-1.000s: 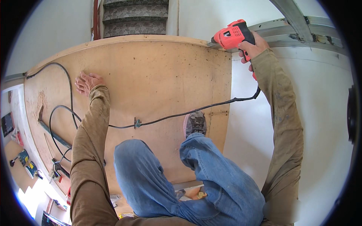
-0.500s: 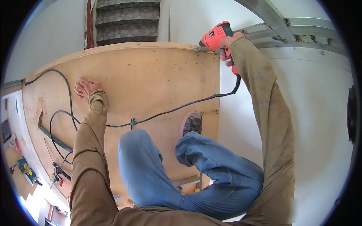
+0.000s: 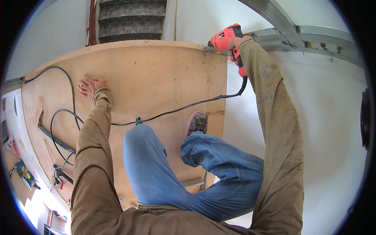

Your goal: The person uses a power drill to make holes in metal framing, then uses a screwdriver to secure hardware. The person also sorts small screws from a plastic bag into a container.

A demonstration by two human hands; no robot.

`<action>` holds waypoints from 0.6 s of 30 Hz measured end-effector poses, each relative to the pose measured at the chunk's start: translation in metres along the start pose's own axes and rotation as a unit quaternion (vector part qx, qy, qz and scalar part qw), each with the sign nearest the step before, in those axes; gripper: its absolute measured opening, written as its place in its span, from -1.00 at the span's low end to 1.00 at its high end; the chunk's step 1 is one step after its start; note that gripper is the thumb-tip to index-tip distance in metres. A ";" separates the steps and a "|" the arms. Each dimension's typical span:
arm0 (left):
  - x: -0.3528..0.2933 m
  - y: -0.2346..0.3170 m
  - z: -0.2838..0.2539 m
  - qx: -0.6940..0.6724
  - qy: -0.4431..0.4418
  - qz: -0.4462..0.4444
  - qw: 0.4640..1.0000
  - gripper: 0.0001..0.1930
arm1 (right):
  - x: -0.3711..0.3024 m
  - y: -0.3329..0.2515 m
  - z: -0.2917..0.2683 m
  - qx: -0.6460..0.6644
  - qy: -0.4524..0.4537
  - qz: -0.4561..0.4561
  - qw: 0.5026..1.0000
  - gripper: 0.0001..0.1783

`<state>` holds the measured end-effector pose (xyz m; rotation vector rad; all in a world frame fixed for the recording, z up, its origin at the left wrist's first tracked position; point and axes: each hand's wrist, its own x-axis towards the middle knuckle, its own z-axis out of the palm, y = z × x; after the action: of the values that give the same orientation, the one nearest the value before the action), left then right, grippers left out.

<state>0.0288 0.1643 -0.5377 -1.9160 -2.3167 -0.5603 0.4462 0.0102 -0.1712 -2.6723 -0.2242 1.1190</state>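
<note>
A red and black corded power drill [image 3: 224,38] is gripped in my right hand [image 3: 236,46] at the far right corner of a wooden board [image 3: 156,84]. Its nose points left and down at the board's far edge strip [image 3: 152,43]; whether the tip touches wood is too small to tell. From the drill's handle a black cord [image 3: 184,106] runs left over the board, tied with a small green knot [image 3: 138,120] near my knee. Out to the left, my left hand [image 3: 92,86] rests flat on the board with fingers spread, holding nothing.
A claw hammer [image 3: 56,137] lies on the board's left side beside loops of cord and a black-handled tool [image 3: 64,174]. Metal framing [image 3: 313,41] crosses the upper right against the white wall [image 3: 329,113]. Steps [image 3: 131,19] stand beyond the far edge. My shoe [image 3: 197,123] is on the board.
The view has shifted slightly. My right hand still holds the drill at the same corner, and my left hand stays flat on the board.
</note>
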 end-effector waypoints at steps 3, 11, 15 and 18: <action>0.001 0.000 -0.001 -0.007 0.004 -0.003 1.000 -0.46 | 0.005 -0.003 0.004 -0.005 0.001 0.005 1.000 -0.72; 0.001 0.000 0.000 -0.003 0.014 -0.004 1.000 -0.44 | 0.014 0.002 -0.003 -0.019 -0.015 0.016 1.000 -0.72; -0.001 0.003 -0.005 -0.023 0.028 0.000 0.999 -0.44 | 0.014 0.021 -0.001 -0.027 0.053 -0.024 0.998 -0.73; 0.000 -0.005 0.005 -0.003 0.032 0.014 0.999 -0.43 | -0.003 0.027 -0.009 -0.032 0.042 -0.034 0.998 -0.72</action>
<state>0.0249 0.1658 -0.5436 -1.9004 -2.2485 -0.6173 0.4517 -0.0177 -0.1702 -2.7392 -0.3385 0.9922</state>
